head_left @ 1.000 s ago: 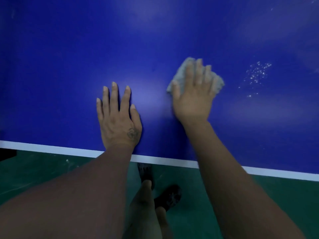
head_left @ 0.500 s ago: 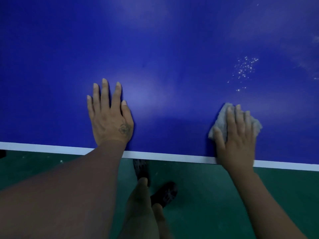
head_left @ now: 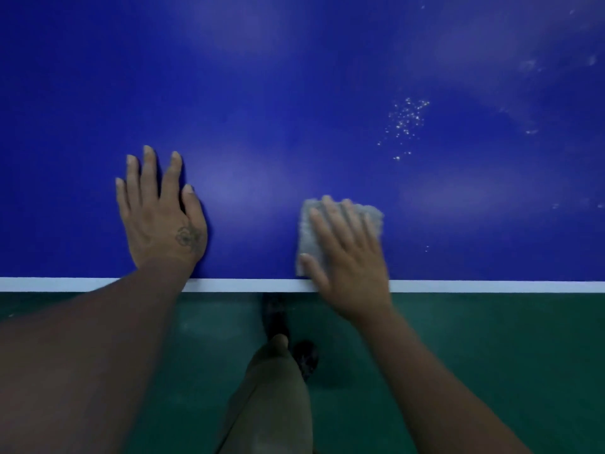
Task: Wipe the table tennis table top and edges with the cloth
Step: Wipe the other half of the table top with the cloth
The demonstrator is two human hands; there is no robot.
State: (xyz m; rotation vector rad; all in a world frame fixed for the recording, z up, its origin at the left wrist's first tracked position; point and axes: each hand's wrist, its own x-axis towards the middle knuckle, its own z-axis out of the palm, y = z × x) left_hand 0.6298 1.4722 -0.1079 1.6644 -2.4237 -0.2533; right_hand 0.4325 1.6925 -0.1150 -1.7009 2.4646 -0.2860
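Blue on top, white along the rim: leaning over the near edge of the table (head_left: pixel 294 77) and looking straight down. Pressing a grey cloth (head_left: pixel 307 237) flat onto the blue surface with the right hand (head_left: pixel 350 257), fingers straight and slightly spread across it, thumb lying by the cloth's near-left corner. Holding the cloth just inside the white edge line (head_left: pixel 229 285), its near side almost touching that line, roughly midway along the visible stretch of the near edge. Letting the heel of the right hand overhang the edge, wrist out past the table. Resting the left hand (head_left: pixel 160 214) palm-down on the bare top, well to the left of the cloth and apart from it, fingers extended and fanned, gripping nothing; showing a small dark tattoo (head_left: pixel 188 237) near the base of the thumb. Crossing the white line with the left forearm. Facing a scatter of pale specks (head_left: pixel 406 126) farther in and to the right of the cloth, apart from both hands — dust or droplets, cannot tell. Standing on a dark green floor (head_left: pixel 491 355) below the edge, one leg in tan trousers (head_left: pixel 271 404) forward, dark shoes (head_left: pixel 275 316) just beneath the near edge.
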